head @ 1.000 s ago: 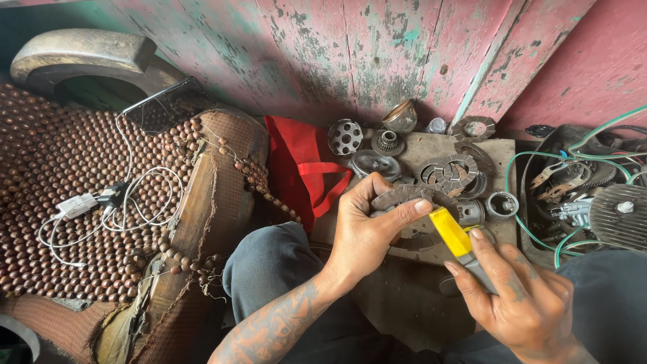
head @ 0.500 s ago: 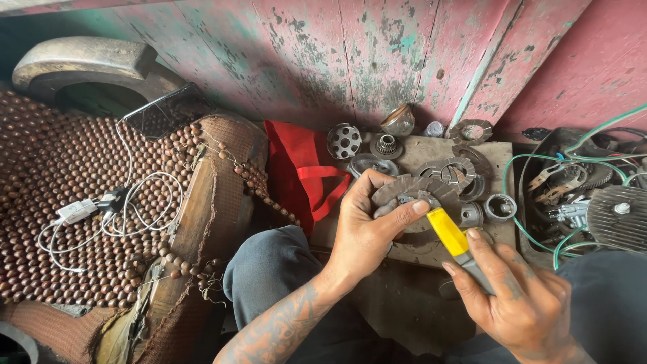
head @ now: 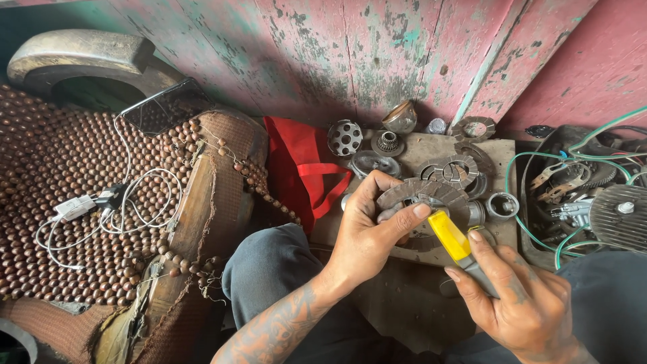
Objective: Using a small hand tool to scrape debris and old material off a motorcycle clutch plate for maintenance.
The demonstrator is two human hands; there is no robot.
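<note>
My left hand grips a round, segmented clutch plate, thumb across its lower rim and fingers behind it. My right hand holds a yellow-and-grey utility knife whose yellow tip rests against the plate's lower edge beside my left thumb. Both hands hover over a worn wooden board, above my lap in dark trousers.
On the board lie more clutch plates, a perforated hub, a gear and metal rings. A red bag leans left of it. Green wires and engine parts sit at right. A beaded seat cover with phone and white cable lies left.
My left hand has turned the plate slightly and raised it a little; the knife stays against its edge. The view has shifted slightly.
</note>
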